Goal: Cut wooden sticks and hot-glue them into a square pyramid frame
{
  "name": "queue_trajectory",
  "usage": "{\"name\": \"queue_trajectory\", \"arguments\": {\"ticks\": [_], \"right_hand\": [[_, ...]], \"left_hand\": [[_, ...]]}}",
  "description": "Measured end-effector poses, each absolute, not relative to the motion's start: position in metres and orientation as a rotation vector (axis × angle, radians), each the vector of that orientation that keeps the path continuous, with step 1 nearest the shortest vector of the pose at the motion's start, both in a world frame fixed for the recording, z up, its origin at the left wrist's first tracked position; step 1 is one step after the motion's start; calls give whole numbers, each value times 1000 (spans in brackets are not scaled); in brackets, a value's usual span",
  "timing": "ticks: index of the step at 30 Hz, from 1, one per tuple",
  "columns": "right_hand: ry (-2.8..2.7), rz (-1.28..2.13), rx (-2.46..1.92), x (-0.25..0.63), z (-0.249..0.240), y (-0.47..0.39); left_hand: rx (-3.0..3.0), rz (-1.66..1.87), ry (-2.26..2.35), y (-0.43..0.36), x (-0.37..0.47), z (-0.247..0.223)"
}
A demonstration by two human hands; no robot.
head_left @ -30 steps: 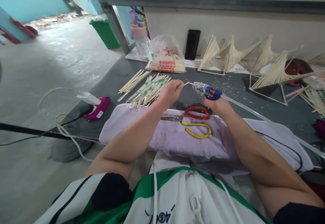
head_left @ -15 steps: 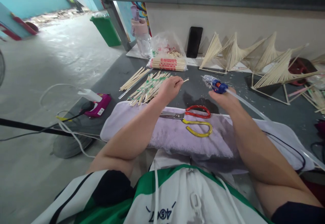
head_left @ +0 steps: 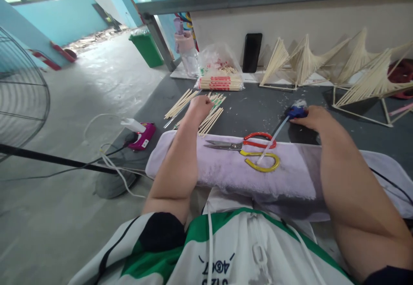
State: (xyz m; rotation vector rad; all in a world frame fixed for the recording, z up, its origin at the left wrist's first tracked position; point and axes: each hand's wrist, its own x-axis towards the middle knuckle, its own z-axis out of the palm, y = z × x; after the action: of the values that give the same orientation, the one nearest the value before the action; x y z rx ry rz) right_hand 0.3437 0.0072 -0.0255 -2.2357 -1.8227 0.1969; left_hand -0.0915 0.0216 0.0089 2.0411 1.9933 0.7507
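My left hand (head_left: 201, 104) is closed over the pile of wooden sticks (head_left: 211, 123) on the grey table; whatever its fingers hold is hidden. My right hand (head_left: 314, 118) is wrapped round the blue glue gun (head_left: 297, 111), whose tip has whitish residue. A clear glue stick (head_left: 272, 140) runs from the gun toward the scissors. The scissors (head_left: 240, 146), with one red and one yellow handle, lie slightly open on the lilac towel (head_left: 226, 168) in front of me.
Stick structures (head_left: 306, 63) stand at the back right. A black phone (head_left: 252, 52) leans on the wall beside a bag of sticks (head_left: 221, 80) and a bottle (head_left: 187, 50). On the left are a pink power strip (head_left: 142, 136) and a fan (head_left: 22, 87).
My left hand has moved left and back over the pile, and the stick it held out is not visible. My right hand has shifted right, and the gun and glue stick have turned.
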Motion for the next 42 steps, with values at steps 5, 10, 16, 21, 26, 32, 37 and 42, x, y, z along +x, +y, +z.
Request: {"name": "queue_trajectory", "arguments": {"ticks": [5, 10, 16, 21, 26, 32, 37, 42], "right_hand": [[-1902, 371, -2399, 348, -13, 6], [-1688, 170, -2245, 346, -1, -4], [-1502, 101, -1676, 303, 11, -27], [-1405, 883, -1249, 254, 8, -47], [-1312, 1319, -1004, 220, 10, -60], [-1237, 1442, -871, 213, 6, -58], [-1049, 1285, -804, 240, 17, -46], [-956, 1235, -767, 267, 30, -41]], "left_hand": [[2203, 312, 2016, 27, -88, -3], [2226, 167, 2046, 35, -93, -14], [2238, 589, 1998, 19, -85, 6], [2163, 868, 1605, -18, -44, 34], [2087, 838, 1221, -38, -13, 32], [2085, 771, 1095, -32, 12, 36], [1939, 784, 957, -24, 24, 51], [1798, 933, 967, -20, 21, 37]]}}
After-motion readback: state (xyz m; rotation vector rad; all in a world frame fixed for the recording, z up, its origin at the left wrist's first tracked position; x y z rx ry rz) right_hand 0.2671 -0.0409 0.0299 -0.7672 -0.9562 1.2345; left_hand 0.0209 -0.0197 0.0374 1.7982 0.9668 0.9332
